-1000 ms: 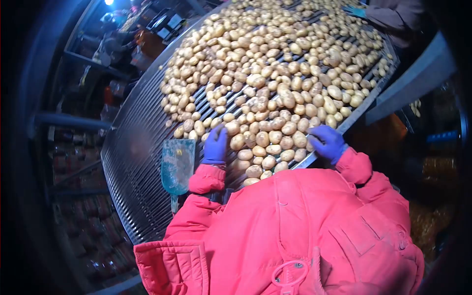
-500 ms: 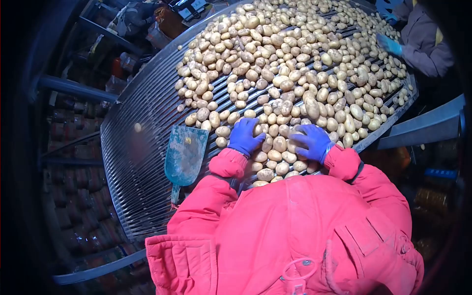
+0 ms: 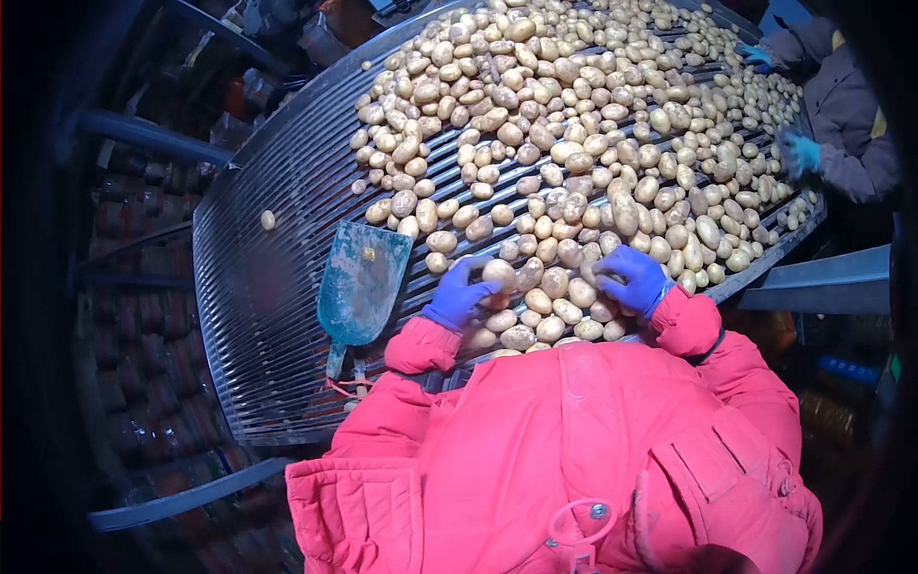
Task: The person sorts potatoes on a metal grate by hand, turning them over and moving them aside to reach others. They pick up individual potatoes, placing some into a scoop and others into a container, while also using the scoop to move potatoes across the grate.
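Many potatoes (image 3: pixel 564 153) lie heaped on a slatted metal sorting table (image 3: pixel 316 182). My left hand (image 3: pixel 461 295), in a blue-purple glove, has its fingers closed around a pale potato (image 3: pixel 498 274) just above the near potatoes. On the right of this near cluster, my right hand (image 3: pixel 633 279), gloved alike, curls its fingers around a potato (image 3: pixel 590 273), which they partly hide. Between and below both hands sit several loose potatoes (image 3: pixel 566 311). A worn teal scoop (image 3: pixel 365 282) lies on the slats to the left of my left hand.
A single potato (image 3: pixel 268 220) rests on the left slats. At the far right edge, a co-worker's dark sleeve (image 3: pixel 846 167) and teal-gloved hand (image 3: pixel 799 153) reach over the table. A metal beam (image 3: pixel 818 279) runs at right; stacked filled bags (image 3: pixel 143 335) stand below at left.
My left hand has closed around a potato and lifted it slightly. My right fingers have curled in from a spread pose. The co-worker's hand has moved nearer the table's edge. The view has shifted slightly.
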